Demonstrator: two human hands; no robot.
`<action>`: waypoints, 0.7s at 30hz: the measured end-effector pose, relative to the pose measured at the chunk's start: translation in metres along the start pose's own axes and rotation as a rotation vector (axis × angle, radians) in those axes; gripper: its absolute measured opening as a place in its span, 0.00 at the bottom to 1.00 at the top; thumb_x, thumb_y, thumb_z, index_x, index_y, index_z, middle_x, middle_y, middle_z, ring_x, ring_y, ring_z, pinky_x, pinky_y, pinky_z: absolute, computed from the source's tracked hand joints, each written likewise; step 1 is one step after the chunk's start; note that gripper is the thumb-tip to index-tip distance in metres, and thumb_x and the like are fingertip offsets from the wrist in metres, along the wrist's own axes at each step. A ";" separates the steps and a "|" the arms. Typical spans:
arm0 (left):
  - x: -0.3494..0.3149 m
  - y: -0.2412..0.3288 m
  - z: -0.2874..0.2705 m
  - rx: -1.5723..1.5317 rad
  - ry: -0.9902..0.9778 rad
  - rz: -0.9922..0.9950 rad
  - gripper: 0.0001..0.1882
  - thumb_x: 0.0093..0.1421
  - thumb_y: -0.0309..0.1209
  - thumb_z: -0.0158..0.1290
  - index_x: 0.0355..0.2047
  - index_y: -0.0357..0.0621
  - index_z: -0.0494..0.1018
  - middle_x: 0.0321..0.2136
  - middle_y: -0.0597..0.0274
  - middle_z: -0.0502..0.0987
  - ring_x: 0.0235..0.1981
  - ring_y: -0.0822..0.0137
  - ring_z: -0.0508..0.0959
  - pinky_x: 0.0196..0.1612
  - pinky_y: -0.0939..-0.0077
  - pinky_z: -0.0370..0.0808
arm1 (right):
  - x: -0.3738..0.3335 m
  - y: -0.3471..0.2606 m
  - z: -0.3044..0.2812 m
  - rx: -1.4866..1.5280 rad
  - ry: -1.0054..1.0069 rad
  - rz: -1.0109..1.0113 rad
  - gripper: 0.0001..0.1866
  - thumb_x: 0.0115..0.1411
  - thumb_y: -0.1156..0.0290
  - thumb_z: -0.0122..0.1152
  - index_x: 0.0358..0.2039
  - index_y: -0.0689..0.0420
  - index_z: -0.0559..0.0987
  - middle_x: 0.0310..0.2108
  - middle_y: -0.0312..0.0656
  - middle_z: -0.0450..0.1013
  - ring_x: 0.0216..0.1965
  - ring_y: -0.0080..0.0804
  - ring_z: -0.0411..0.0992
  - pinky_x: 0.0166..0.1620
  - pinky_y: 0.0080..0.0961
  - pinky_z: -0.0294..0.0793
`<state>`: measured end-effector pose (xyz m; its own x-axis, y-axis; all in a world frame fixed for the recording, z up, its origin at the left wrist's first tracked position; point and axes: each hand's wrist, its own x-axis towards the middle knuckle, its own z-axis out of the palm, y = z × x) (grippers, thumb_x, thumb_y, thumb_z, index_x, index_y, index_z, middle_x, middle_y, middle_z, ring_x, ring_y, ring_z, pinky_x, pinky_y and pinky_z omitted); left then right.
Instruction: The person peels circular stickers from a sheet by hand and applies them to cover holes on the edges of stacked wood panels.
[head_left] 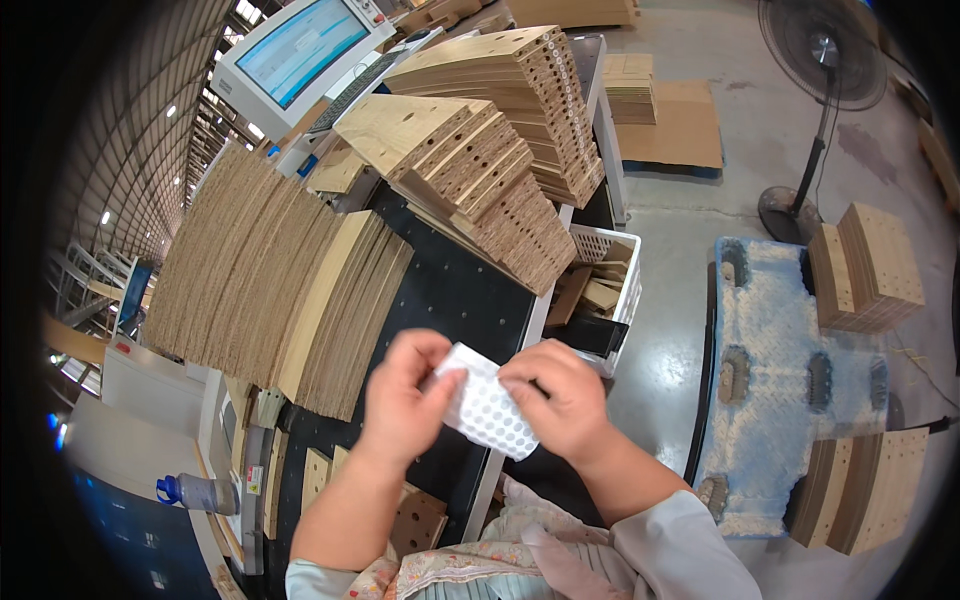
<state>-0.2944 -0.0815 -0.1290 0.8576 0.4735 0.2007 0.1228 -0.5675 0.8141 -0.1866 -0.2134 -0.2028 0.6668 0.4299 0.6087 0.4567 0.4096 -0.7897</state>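
Between my two hands, over the near edge of a black work table [455, 288], is a sheet of round grey stickers [490, 412] on white backing. My left hand [410, 395] pinches the sheet's left edge with thumb and fingers. At its upper right edge, my right hand [555, 395] has thumb and forefinger pressed together on the sheet. Beyond my hands, drilled wooden boards [480, 170] lie in stacks on the table. Another large stack of boards [250, 260] stands on edge to the left.
A white plastic basket [628, 285] with wood offcuts sits beside the table. Right of it, a blue pallet [760, 400] carries board stacks [865, 265]. A standing fan [825, 60] is at the far right. A monitor [300, 55] and a water bottle [200, 493] are on the left.
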 end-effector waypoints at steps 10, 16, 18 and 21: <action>0.118 0.052 -0.094 -0.097 -0.158 0.144 0.07 0.54 0.21 0.53 0.34 0.38 0.69 0.30 0.64 0.74 0.32 0.75 0.74 0.37 0.82 0.71 | 0.006 0.121 -0.019 0.447 0.383 0.561 0.02 0.56 0.76 0.57 0.30 0.61 0.75 0.25 0.29 0.69 0.27 0.14 0.64 0.32 0.14 0.65; 0.095 0.000 -0.063 -0.157 -0.326 -0.073 0.08 0.54 0.27 0.55 0.31 0.43 0.66 0.26 0.66 0.71 0.30 0.73 0.73 0.36 0.80 0.72 | -0.002 0.205 -0.015 0.430 0.462 0.501 0.02 0.54 0.78 0.59 0.29 0.62 0.75 0.26 0.31 0.70 0.29 0.17 0.66 0.35 0.16 0.67; 0.055 -0.051 -0.052 -0.287 -0.275 -0.276 0.07 0.55 0.25 0.54 0.31 0.44 0.66 0.26 0.68 0.71 0.30 0.76 0.73 0.34 0.83 0.70 | 0.003 0.202 -0.008 0.406 0.403 0.479 0.03 0.54 0.78 0.59 0.30 0.62 0.75 0.28 0.32 0.70 0.30 0.17 0.66 0.36 0.16 0.67; 0.016 -0.124 -0.004 -0.510 -0.080 -0.411 0.05 0.58 0.23 0.51 0.33 0.45 0.66 0.26 0.69 0.71 0.27 0.78 0.71 0.33 0.84 0.70 | 0.011 0.202 -0.010 0.370 0.339 0.427 0.02 0.55 0.77 0.58 0.30 0.60 0.76 0.29 0.30 0.69 0.31 0.16 0.66 0.37 0.16 0.66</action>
<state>-0.2976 -0.0003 -0.2245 0.8282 0.5211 -0.2062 0.2128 0.0480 0.9759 -0.0806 -0.1341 -0.3565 0.9209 0.3630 0.1420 -0.0811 0.5347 -0.8411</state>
